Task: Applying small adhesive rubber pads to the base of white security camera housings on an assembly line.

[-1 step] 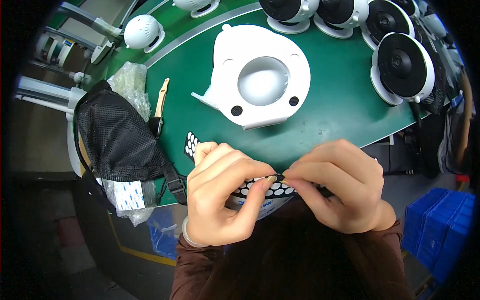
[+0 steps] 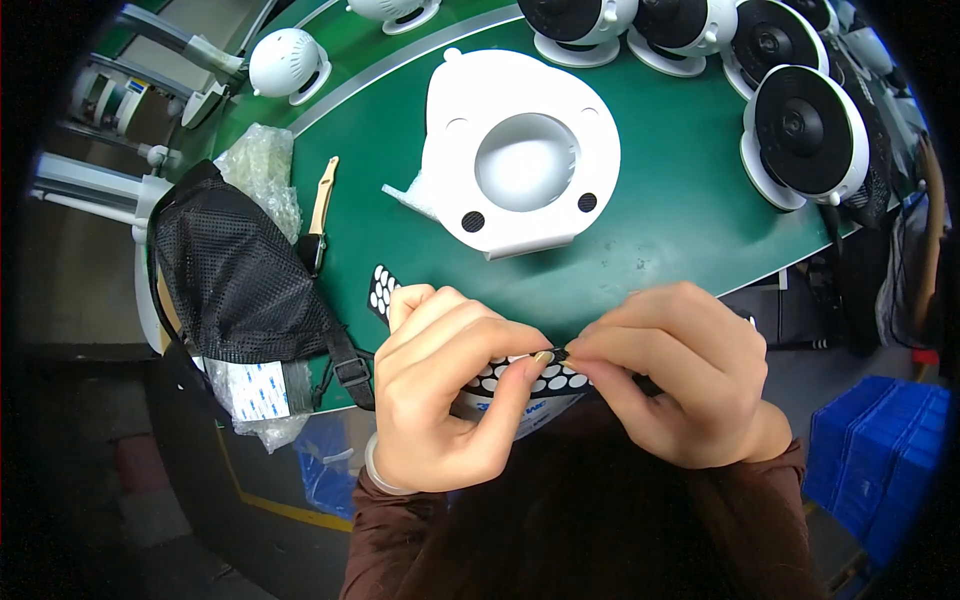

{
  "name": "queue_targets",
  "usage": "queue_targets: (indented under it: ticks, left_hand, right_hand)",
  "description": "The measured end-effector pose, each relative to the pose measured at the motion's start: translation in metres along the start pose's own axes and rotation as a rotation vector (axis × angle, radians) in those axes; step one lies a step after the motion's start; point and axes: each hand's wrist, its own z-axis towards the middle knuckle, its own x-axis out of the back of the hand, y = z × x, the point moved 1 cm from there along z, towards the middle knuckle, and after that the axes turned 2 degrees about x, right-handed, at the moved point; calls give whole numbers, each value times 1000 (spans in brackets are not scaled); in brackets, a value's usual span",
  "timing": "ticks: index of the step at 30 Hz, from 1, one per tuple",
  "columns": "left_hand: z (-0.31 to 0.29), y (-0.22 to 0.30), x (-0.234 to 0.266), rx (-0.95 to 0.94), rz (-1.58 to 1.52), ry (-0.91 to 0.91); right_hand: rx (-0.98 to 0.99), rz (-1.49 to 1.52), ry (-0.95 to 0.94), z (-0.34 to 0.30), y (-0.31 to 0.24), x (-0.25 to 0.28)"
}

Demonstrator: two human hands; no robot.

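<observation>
Between both hands, at the green table's (image 2: pixel 690 230) near edge, a black sticker sheet (image 2: pixel 385 288) with white round pads is held; left hand (image 2: pixel 455 385) and right hand (image 2: pixel 675 385) fingers pinch one small black pad (image 2: pixel 560 353). Beyond stands a white housing (image 2: pixel 520 165).

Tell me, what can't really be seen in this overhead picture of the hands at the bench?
- Tiny dark piece, head view: too small to identify, pinched between left hand and right hand.
- Black sheet of round pads: its middle is hidden under both hands.
- Black mesh bag: contents not visible.
- Blue crates: cut off by the dark fisheye rim.
</observation>
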Motion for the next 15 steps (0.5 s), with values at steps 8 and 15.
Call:
queue_targets:
  ticks: [8, 15]
  left_hand:
    - [-2, 0, -1, -11, 10, 56]
    - [-3, 1, -1, -15, 24, 70]
  right_hand:
    - [-35, 38, 53, -2, -6, -2]
    - [-18, 54, 30, 0, -3, -2]
